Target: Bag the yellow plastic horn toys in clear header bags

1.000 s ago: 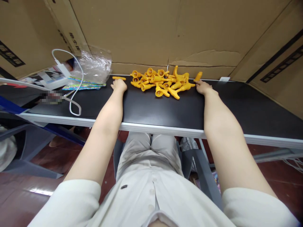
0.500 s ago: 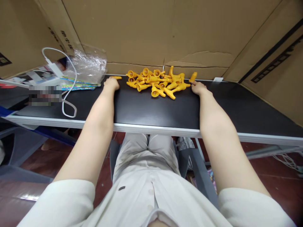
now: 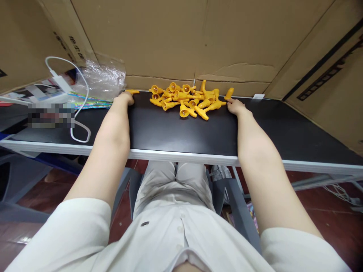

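resting on the black tabletop (image 3: 181,132), the left hand (image 3: 123,99) curls, fingertips at a flat yellow plastic stick (image 3: 132,91), grip unclear; the right hand (image 3: 235,106) pinches a stubby yellow plastic piece (image 3: 229,93) beside the heap of yellow funnel-shaped parts (image 3: 185,100).

Bare worktop (image 3: 181,132) between left hand (image 3: 123,99) and right hand (image 3: 235,106), open lane up to pile of yellow parts (image 3: 187,100). Cardboard wall (image 3: 170,45) just behind pile blocks far side. Plastic bag (image 3: 102,79) and white cable (image 3: 81,128) crowd left end. Right end bare
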{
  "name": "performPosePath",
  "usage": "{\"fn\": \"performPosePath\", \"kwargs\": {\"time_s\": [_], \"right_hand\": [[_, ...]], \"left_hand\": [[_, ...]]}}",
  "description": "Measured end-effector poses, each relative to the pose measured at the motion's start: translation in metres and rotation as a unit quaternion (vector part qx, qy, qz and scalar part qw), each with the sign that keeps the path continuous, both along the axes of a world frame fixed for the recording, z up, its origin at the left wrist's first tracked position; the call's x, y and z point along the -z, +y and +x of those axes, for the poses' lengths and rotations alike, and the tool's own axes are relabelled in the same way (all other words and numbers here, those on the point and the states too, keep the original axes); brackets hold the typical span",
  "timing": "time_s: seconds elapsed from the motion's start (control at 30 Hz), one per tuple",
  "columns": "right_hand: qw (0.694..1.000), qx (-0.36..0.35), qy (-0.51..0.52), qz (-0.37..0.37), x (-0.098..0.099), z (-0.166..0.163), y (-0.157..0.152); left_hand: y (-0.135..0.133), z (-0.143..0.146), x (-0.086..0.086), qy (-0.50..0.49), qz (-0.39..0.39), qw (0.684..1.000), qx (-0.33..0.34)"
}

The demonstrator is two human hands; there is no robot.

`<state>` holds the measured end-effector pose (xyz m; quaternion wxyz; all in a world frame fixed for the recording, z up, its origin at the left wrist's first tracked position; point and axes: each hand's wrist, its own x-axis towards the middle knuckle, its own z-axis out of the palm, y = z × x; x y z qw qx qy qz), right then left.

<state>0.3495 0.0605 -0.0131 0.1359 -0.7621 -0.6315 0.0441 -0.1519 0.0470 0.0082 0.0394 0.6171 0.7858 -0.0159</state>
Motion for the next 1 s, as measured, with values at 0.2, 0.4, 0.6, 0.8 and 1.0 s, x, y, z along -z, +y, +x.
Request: {"fn": "performPosePath", "kwargs": {"time_s": [0.2, 0.4, 0.6, 0.8, 1.0], "right_hand": [[1.000, 0.000, 0.002, -0.001, -0.001, -0.001, -0.001], [1.000, -0.003, 0.019, 0.005, -0.004, -0.003, -0.007], [0.995, 0.006, 0.049, 0.086, -0.011, -0.012, -0.013], [0.993, -0.028, 0.072, 0.090, -0.022, -0.031, -0.016], [0.994, -0.028, 0.103, 0.033, -0.022, -0.041, -0.004]], "left_hand": [[0.002, 0.000, 0.000, -0.021, 0.027, 0.999, -0.003], [0.007, -0.004, 0.008, -0.047, 0.053, 0.997, -0.006], [0.003, 0.000, 0.012, -0.093, 0.132, 0.987, 0.002], [0.013, 0.038, -0.001, -0.123, 0.219, 0.963, 0.091], [0.037, 0.087, -0.018, -0.247, 0.323, 0.905, 0.123]]}}
